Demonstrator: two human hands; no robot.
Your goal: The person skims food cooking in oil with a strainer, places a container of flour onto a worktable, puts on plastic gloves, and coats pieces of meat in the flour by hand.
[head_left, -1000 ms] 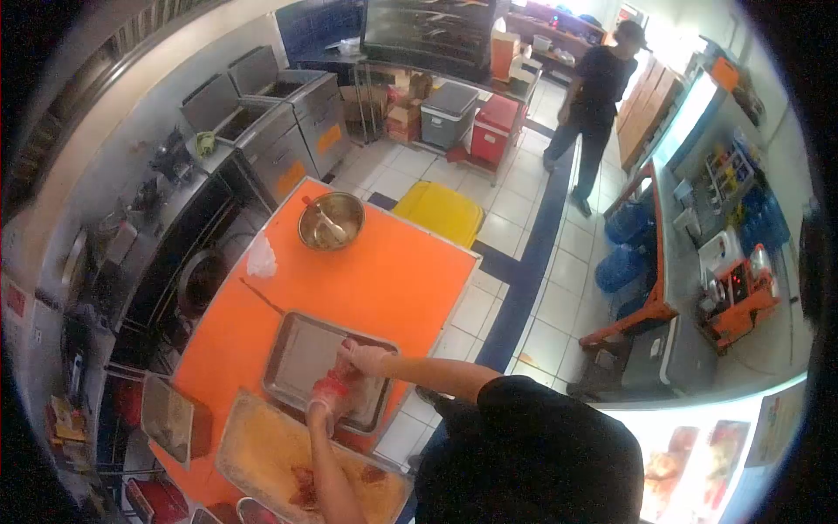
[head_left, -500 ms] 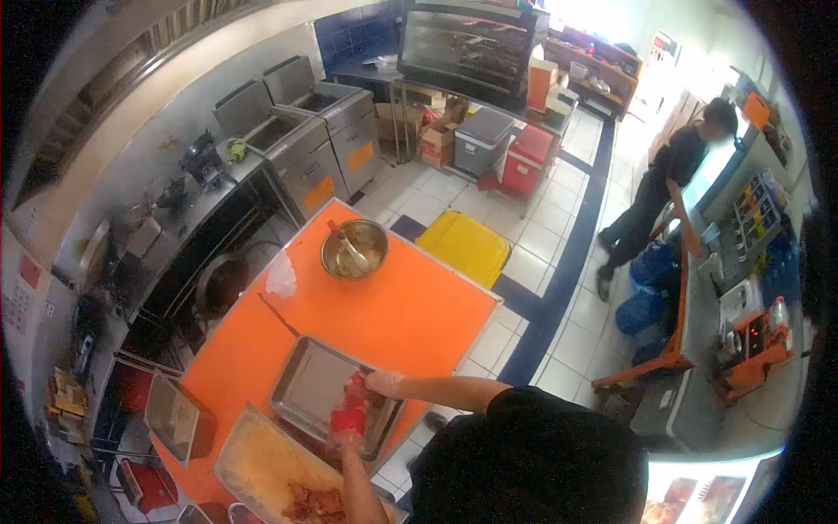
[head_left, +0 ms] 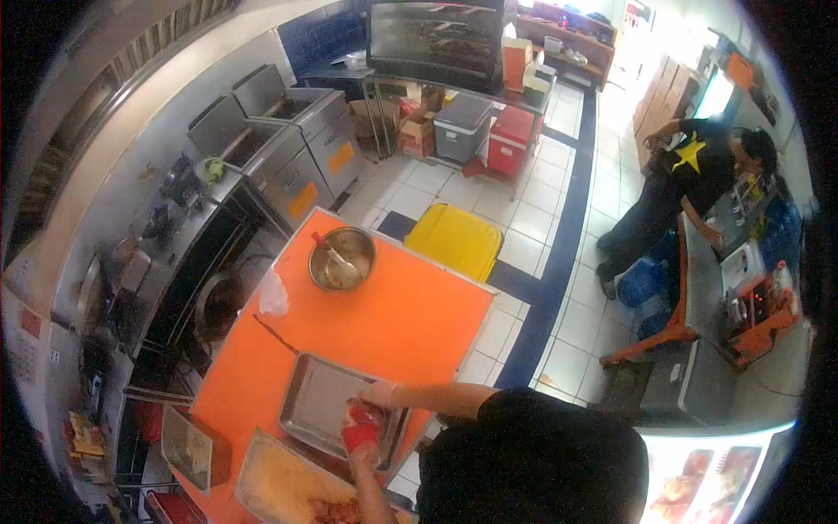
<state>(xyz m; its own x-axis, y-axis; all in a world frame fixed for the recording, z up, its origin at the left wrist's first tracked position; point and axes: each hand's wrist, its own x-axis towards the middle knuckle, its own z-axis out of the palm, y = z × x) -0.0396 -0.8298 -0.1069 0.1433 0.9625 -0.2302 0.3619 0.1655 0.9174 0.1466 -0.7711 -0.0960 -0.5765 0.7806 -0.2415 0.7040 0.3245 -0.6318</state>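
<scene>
Both hands meet over a metal tray (head_left: 323,402) on the orange table. My left hand (head_left: 361,441), in a clear glove, comes up from below with its fingers closed around a bright red item (head_left: 360,421), possibly raw meat; blur hides its detail. Against the upper end of this item, my gloved right hand (head_left: 381,396) is closed and blurred. Below sits a wide tray of yellowish powder (head_left: 284,476), with reddish-brown pieces (head_left: 335,510) at its near end, partly behind my left forearm.
A metal bowl (head_left: 342,259) with a red-handled utensil, a crumpled clear bag (head_left: 273,295) and a deep metal container (head_left: 188,447) stand on the orange table (head_left: 401,314). Beyond are a yellow bin (head_left: 454,242) and fryers (head_left: 292,166). Another person (head_left: 690,175) leans over the right counter.
My hands have drawn closer together over the tray, and the red item shows less between them. The other person has walked to the right counter and bent over it. The camera view has shifted.
</scene>
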